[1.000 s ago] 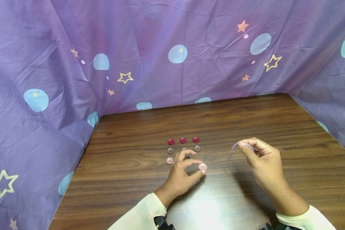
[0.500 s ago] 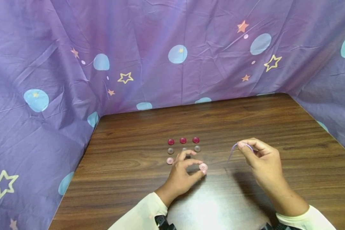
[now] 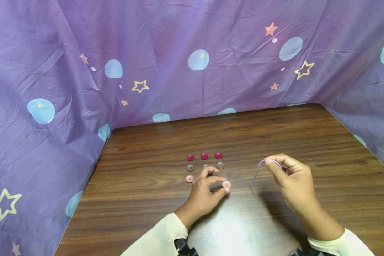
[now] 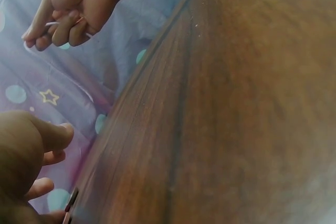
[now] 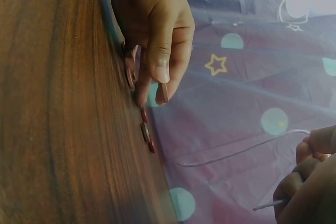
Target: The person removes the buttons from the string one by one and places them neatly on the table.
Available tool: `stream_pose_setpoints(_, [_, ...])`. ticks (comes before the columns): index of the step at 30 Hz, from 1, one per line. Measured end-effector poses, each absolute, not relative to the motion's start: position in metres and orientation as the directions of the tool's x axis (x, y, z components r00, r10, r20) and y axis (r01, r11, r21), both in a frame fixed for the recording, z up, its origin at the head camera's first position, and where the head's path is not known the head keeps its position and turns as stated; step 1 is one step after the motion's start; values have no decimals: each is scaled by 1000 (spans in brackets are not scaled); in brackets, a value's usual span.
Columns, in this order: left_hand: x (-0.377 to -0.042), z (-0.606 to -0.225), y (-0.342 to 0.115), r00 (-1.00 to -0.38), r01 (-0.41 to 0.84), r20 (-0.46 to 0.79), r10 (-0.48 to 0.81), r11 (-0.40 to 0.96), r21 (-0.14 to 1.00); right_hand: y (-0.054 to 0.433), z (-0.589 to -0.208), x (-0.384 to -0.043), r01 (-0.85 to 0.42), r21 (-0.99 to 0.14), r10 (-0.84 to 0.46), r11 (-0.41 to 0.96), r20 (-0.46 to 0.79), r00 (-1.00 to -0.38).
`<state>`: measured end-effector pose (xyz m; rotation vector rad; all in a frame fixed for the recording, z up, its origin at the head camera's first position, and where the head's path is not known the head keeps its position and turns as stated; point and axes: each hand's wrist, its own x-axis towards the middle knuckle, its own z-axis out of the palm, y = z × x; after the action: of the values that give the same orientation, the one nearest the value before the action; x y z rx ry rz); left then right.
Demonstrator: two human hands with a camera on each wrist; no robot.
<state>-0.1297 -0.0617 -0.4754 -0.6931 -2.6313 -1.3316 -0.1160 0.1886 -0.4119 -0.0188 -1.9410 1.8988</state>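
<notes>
My left hand (image 3: 203,193) pinches a pink four-hole button (image 3: 226,184) by its edge between thumb and index finger, face turned toward the head camera. Seen from the right wrist, that button (image 5: 164,93) stands edge-on at the fingertips, above the table. To the right, my right hand (image 3: 296,181) pinches a thin purple cord (image 3: 259,166) between thumb and index finger. One end of the cord (image 5: 236,153) arcs out toward the left hand, apart from the button; a short tail shows below the curled fingers. In the left wrist view the held button is hidden.
Behind the left hand, buttons lie in rows on the wooden table (image 3: 140,192): three dark red ones (image 3: 204,156), then grey-brown ones (image 3: 190,167), then a pink button (image 3: 190,179). The left fingers partly cover these rows. A purple patterned curtain (image 3: 166,71) surrounds the table.
</notes>
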Motion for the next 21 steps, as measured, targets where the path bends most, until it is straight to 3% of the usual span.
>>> stream_pose_setpoints(11, [-130, -476, -59, -906, 404, 231, 354, 563, 721, 189, -414, -117, -286, -957, 281, 36, 285, -917])
stream_pose_setpoints(21, [-130, -477, -52, -901, 434, 317, 296, 604, 669, 188, -414, -116, -286, -958, 250, -16, 273, -929])
